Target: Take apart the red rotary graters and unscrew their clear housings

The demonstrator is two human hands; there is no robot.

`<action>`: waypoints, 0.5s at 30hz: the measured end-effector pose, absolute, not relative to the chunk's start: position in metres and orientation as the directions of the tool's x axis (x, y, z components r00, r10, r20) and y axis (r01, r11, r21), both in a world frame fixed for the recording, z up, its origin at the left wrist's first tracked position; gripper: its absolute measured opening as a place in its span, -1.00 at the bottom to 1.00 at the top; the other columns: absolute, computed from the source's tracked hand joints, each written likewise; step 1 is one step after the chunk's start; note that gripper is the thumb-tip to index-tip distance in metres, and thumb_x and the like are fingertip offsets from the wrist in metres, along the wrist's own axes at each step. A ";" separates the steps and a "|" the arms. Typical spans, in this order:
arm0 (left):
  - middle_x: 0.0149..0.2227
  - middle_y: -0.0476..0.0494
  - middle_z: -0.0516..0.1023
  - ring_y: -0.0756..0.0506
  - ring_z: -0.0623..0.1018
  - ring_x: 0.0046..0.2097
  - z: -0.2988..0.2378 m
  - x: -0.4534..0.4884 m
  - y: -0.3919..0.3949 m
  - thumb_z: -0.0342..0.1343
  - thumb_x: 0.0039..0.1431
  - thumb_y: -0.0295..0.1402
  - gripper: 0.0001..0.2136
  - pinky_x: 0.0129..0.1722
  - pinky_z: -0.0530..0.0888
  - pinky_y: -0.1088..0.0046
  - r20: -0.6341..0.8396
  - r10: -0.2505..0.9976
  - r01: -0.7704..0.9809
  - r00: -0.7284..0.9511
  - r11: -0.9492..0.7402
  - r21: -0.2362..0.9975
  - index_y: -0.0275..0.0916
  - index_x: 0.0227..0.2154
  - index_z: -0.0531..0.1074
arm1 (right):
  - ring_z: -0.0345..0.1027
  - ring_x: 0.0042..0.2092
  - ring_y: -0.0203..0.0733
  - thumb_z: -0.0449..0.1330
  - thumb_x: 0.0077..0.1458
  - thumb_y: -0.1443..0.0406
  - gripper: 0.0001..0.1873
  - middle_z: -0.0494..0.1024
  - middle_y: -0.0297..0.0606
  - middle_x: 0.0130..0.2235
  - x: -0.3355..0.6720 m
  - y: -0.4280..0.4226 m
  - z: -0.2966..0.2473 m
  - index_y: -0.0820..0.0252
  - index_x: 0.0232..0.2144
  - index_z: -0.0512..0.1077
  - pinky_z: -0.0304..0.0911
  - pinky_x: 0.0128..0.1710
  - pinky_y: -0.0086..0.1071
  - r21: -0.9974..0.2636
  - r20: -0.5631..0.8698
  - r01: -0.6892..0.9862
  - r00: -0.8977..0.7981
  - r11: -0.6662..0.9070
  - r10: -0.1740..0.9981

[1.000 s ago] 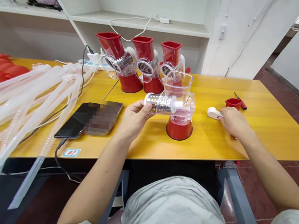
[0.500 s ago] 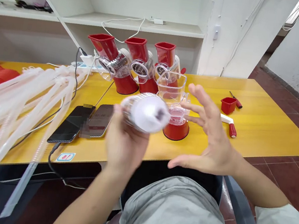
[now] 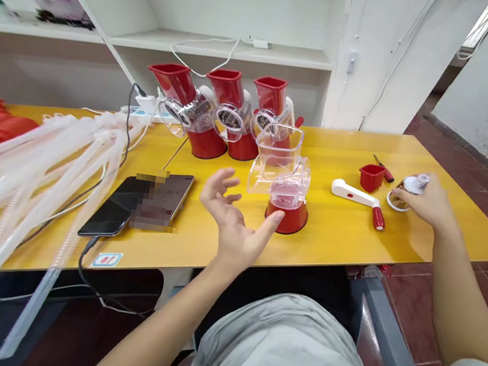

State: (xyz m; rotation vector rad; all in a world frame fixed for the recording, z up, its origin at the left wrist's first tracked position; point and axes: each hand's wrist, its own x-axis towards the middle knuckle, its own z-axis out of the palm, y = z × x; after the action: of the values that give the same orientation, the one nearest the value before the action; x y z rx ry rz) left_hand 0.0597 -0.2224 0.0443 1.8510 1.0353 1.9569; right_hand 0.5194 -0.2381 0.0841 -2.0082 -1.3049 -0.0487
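My left hand (image 3: 237, 225) is open and holds nothing, its fingers spread just in front and to the left of a rotary grater body (image 3: 279, 176). That body is clear plastic and stands upright on a red base (image 3: 286, 215). At the right of the table, my right hand (image 3: 436, 202) is closed around a grater drum (image 3: 412, 185) with a white end cap and a metallic side. The fingers partly cover the drum. Left of it lies a white crank handle (image 3: 356, 195) with a red grip. Behind the handle sits a small red hopper piece (image 3: 371, 177).
Three assembled red rotary graters (image 3: 224, 116) stand at the back. Two phones (image 3: 116, 207) lie on the left, one with a cable. Long translucent plastic strips (image 3: 45, 165) hang over the table's front edge. A red-handled tool (image 3: 387, 174) is behind the hopper.
The drum has gone from my left hand to my right hand, which has carried it to the table's right side. My left hand has opened and moved slightly right.
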 end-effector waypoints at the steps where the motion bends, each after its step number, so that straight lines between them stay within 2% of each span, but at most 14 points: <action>1: 0.54 -0.36 0.25 -0.42 0.48 0.42 0.045 0.055 -0.207 0.55 0.14 0.33 0.09 0.28 0.53 -0.04 0.723 0.683 0.310 -0.105 -0.668 0.676 0.14 0.55 0.09 | 0.64 -0.10 0.27 0.66 -0.08 0.06 -0.33 0.72 0.11 -0.12 0.523 -0.228 0.077 0.23 -0.02 0.55 0.58 -0.04 0.10 -0.564 0.357 0.788 0.504 -0.249 0.786; 3: 0.61 -0.43 0.19 -0.53 0.42 0.53 0.048 0.047 -0.175 0.62 -0.01 0.39 0.26 0.40 0.49 -0.20 0.631 0.775 0.252 0.025 -0.616 0.746 0.14 0.60 0.06 | 0.65 -0.02 0.32 0.66 -0.09 0.01 -0.25 0.73 0.15 -0.03 0.524 -0.213 0.067 0.26 0.05 0.56 0.59 0.06 0.16 -0.608 0.295 0.742 0.542 -0.283 0.787; 6: 0.54 -0.47 0.37 -0.52 0.50 0.52 0.054 0.040 -0.136 0.73 -0.13 0.31 0.36 0.45 0.52 -0.23 0.534 0.809 0.033 0.244 -0.557 0.830 0.12 0.62 0.06 | 0.63 0.22 0.38 0.64 -0.04 -0.01 -0.02 0.66 0.29 0.26 0.517 -0.204 0.063 0.28 0.33 0.49 0.55 0.28 0.19 -0.659 0.291 0.710 0.545 -0.247 0.786; 9: 0.31 -0.33 0.61 -0.42 0.69 0.33 0.058 0.042 -0.119 0.78 -0.11 0.14 0.16 0.31 0.66 -0.05 0.435 0.818 -0.103 0.376 -0.430 0.897 0.02 0.49 0.31 | 0.45 0.46 0.43 0.53 0.16 -0.10 0.20 0.33 0.38 0.58 0.499 -0.216 0.071 0.18 0.64 0.17 0.44 0.45 0.27 -0.700 0.395 0.701 0.542 -0.139 0.741; 11: 0.19 -0.24 0.67 -0.31 0.74 0.20 0.059 0.045 -0.116 0.79 -0.10 0.06 0.00 0.23 0.70 0.10 0.427 0.841 -0.129 0.333 -0.408 0.904 -0.06 0.35 0.45 | 0.30 0.58 0.41 0.36 0.34 -0.19 0.17 0.14 0.31 0.67 0.475 -0.230 0.078 0.04 0.72 -0.05 0.36 0.52 0.35 -0.718 0.494 0.696 0.504 0.006 0.708; 12: 0.16 -0.20 0.68 -0.27 0.75 0.15 0.058 0.046 -0.116 0.80 -0.11 0.04 -0.05 0.21 0.70 0.15 0.438 0.852 -0.145 0.286 -0.414 0.899 -0.08 0.30 0.49 | 0.30 0.59 0.36 0.30 0.39 -0.20 0.11 0.17 0.25 0.67 0.459 -0.237 0.081 -0.03 0.71 -0.06 0.36 0.54 0.35 -0.726 0.532 0.678 0.450 0.113 0.717; 13: 0.13 -0.17 0.69 -0.24 0.75 0.12 0.057 0.047 -0.115 0.81 -0.14 0.04 -0.06 0.20 0.70 0.19 0.450 0.861 -0.165 0.238 -0.421 0.892 -0.09 0.27 0.52 | 0.38 0.54 0.31 0.30 0.40 -0.21 0.04 0.26 0.19 0.62 0.441 -0.242 0.084 -0.08 0.68 0.01 0.42 0.50 0.33 -0.739 0.542 0.637 0.368 0.220 0.755; 15: 0.11 -0.15 0.70 -0.23 0.76 0.13 0.053 0.047 -0.113 0.81 -0.19 0.06 -0.06 0.21 0.70 0.23 0.450 0.875 -0.229 0.180 -0.408 0.884 -0.08 0.24 0.55 | 0.60 0.37 0.20 0.37 0.37 -0.22 -0.08 0.50 0.06 0.48 0.402 -0.244 0.085 -0.12 0.57 0.23 0.58 0.38 0.21 -0.773 0.495 0.540 0.182 0.334 0.850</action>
State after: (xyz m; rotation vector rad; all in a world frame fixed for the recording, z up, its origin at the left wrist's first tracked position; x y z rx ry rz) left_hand 0.0474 -0.1127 0.0535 1.4786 0.6538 1.4235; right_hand 0.4024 -0.2441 0.0853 -1.3331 -1.4863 0.3502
